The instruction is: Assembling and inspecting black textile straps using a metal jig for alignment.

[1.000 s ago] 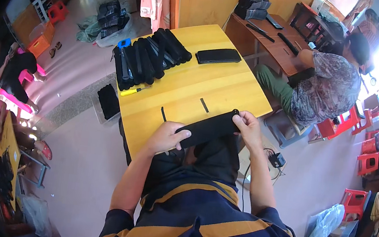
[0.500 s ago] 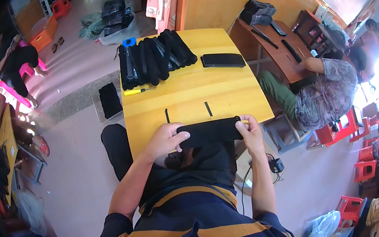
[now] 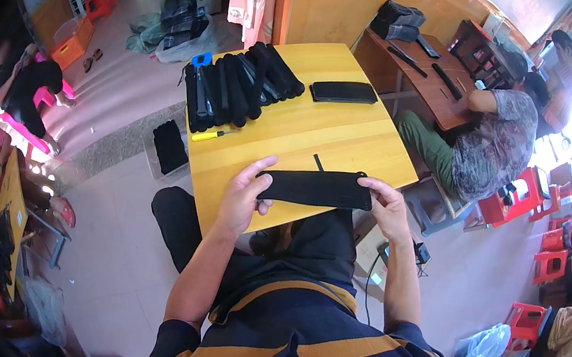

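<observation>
A flat black fabric strip [image 3: 315, 188] is stretched level between my hands above the near part of the yellow table [image 3: 282, 149]. My left hand [image 3: 242, 198] grips its left end, thumb in front, with the index finger pointing away from me. At the other end my right hand [image 3: 389, 209] pinches the upper corner between thumb and fingers. Just beyond the strip lies a short dark bar [image 3: 318, 162] on the tabletop. Farther left sits a row of rolled black pieces [image 3: 228, 93], with a yellow-handled tool [image 3: 207, 136] in front and a blue tool [image 3: 202, 60] behind.
A stack of flat black pieces [image 3: 343, 92] lies at the table's far right. Left of the table, a clear bin [image 3: 152, 162] holds black pieces. At a brown desk [image 3: 435, 100] sits a co-worker [image 3: 495, 136]. A cable [image 3: 367, 288] hangs beside my right leg.
Both hands have moved the black strip slightly away from me and turned it more level. The left fingers have shifted upward along its end. It now hides one dark bar seen before.
</observation>
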{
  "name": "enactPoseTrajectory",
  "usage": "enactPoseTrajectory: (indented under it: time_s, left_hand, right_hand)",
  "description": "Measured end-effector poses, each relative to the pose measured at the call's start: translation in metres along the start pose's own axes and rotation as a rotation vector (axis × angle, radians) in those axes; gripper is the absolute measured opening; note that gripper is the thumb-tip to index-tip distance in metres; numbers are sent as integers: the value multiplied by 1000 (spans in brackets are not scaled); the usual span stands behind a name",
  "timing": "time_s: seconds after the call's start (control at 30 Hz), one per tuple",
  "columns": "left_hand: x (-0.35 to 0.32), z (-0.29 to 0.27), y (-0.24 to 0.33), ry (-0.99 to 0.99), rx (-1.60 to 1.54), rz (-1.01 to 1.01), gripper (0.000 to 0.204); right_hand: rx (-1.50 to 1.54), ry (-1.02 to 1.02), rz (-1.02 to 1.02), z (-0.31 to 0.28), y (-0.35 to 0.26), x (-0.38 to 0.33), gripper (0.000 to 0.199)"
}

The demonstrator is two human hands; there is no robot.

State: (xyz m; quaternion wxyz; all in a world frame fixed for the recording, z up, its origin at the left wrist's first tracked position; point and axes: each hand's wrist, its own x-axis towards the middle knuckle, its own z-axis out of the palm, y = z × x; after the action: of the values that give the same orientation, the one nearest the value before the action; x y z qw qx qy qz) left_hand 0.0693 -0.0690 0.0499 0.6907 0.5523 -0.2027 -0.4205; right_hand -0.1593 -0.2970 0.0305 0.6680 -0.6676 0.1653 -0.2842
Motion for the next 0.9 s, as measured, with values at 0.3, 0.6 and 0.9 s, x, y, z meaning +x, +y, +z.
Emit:
enactPoseTrajectory:
  time_s: [0.3, 0.6, 0.9]
  left_hand:
    - [17, 25, 2, -148, -268, 13, 33]
    - [106, 20, 2, -15, 705, 243, 36]
    - [247, 51, 26, -64, 539, 40, 34]
  right_hand:
    - [-353, 215, -37, -22, 12, 23, 17]
    - [-181, 345, 46, -40, 0, 102, 15]
    - [-673, 449, -67, -103, 23, 250, 27]
